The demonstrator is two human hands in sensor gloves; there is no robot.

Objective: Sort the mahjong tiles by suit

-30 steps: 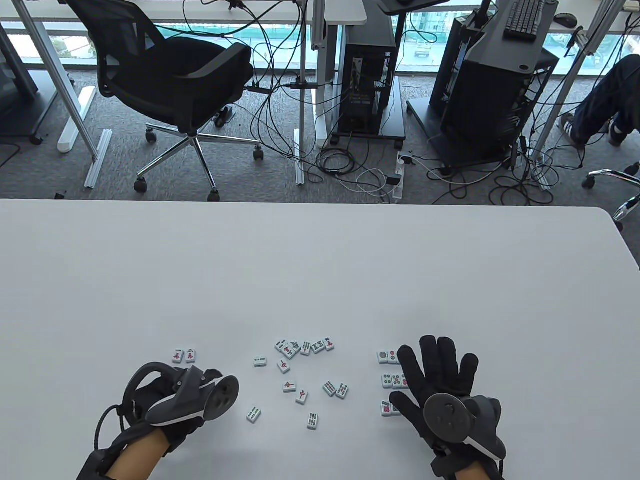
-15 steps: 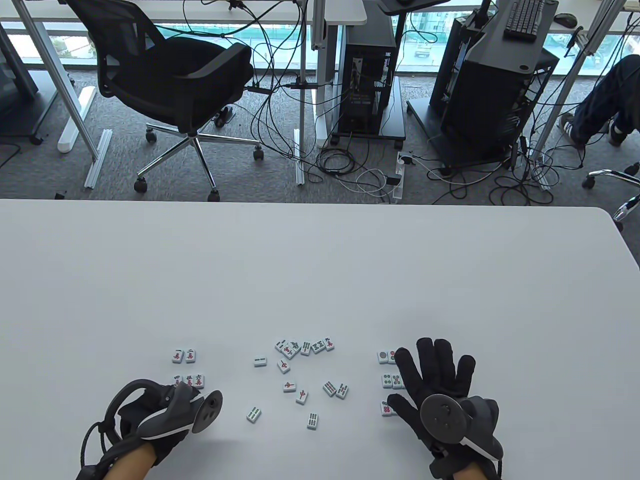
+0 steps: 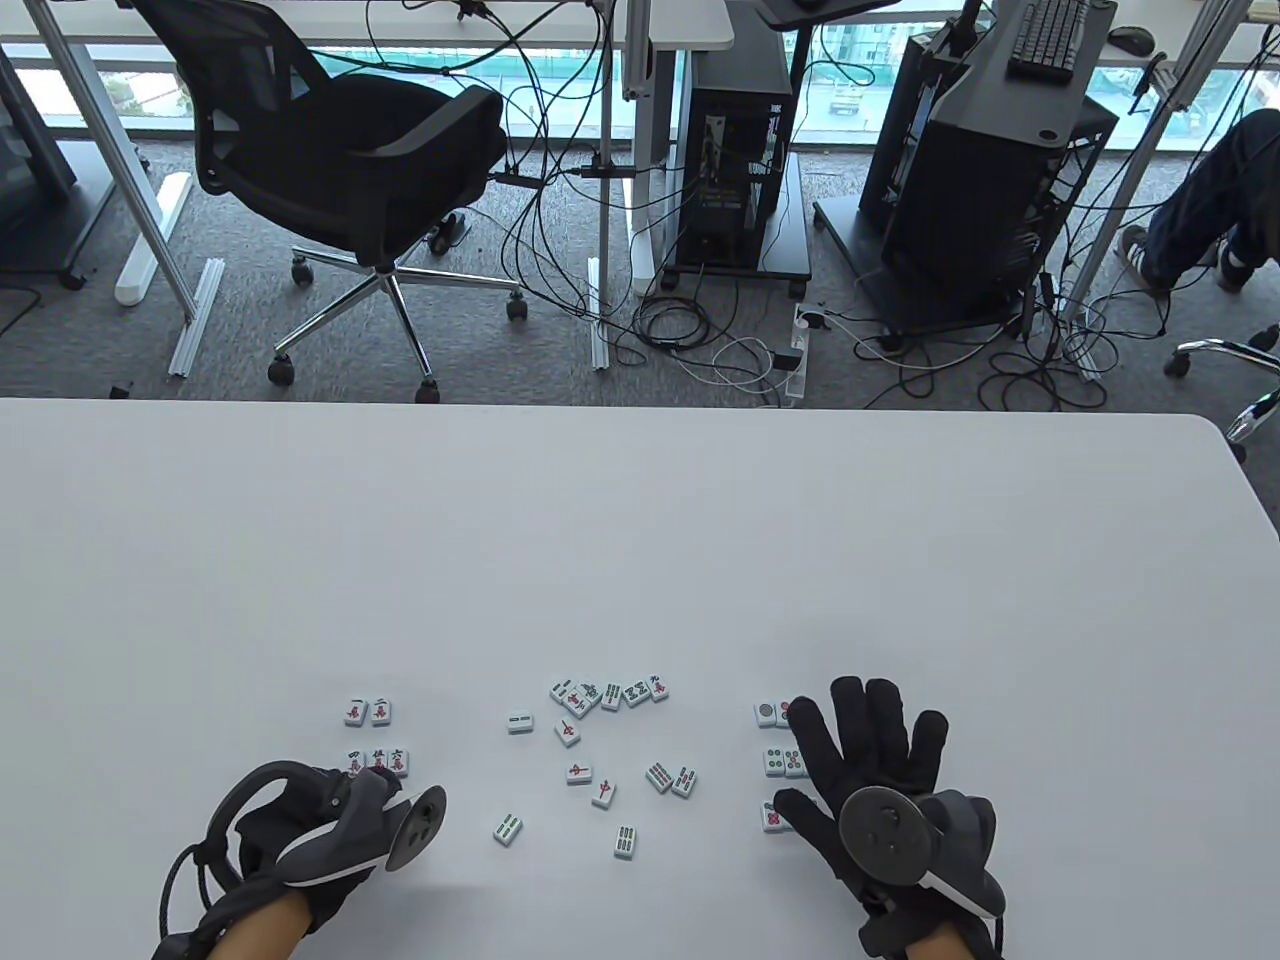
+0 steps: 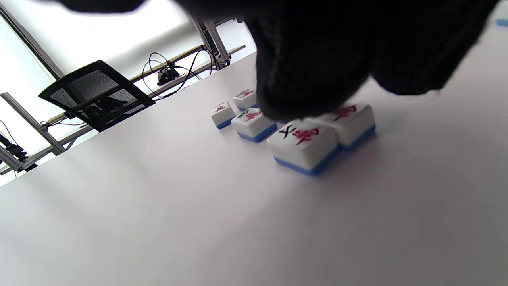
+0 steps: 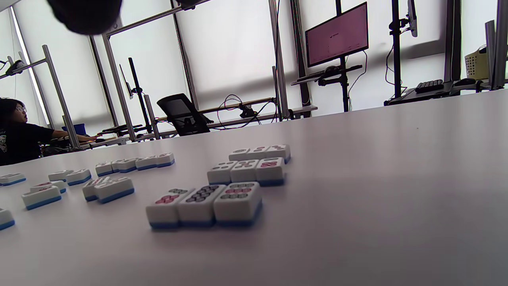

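Now, from over the table, the left hand (image 3: 330, 835) has drawn back toward the near edge compared with a second ago, uncovering a row of three red-character tiles (image 3: 378, 761) that it was hiding then; that row sits just behind its fingertips, with a pair of character tiles (image 3: 367, 711) a little further off; since half a second ago the hand has barely shifted. Whether its fingers are curled or straight I cannot tell from above, as the tracker covers them. The right hand (image 3: 880, 790) lies flat with fingers spread over the dot-tile rows (image 3: 775, 762) on the right, gripping nothing, and has only slid a touch nearer. Between the two groups the loose tiles (image 3: 600, 740) lie mixed, bamboo and red ones together, so I'd judge the sorting well begun but far from finished.

From the left wrist, the gloved fingertips (image 4: 313, 79) hang right over the nearest character tiles (image 4: 303, 145), seemingly touching the tops of two; no curl round any tile shows, so the hand reads as released, pressing at most; the row looks freshly set down and squared.

From the right wrist, three neat rows of dot tiles (image 5: 206, 204) stand on the white table (image 5: 377, 198), each row three abreast; only a dark fingertip shows at the top corner, clear of every tile.
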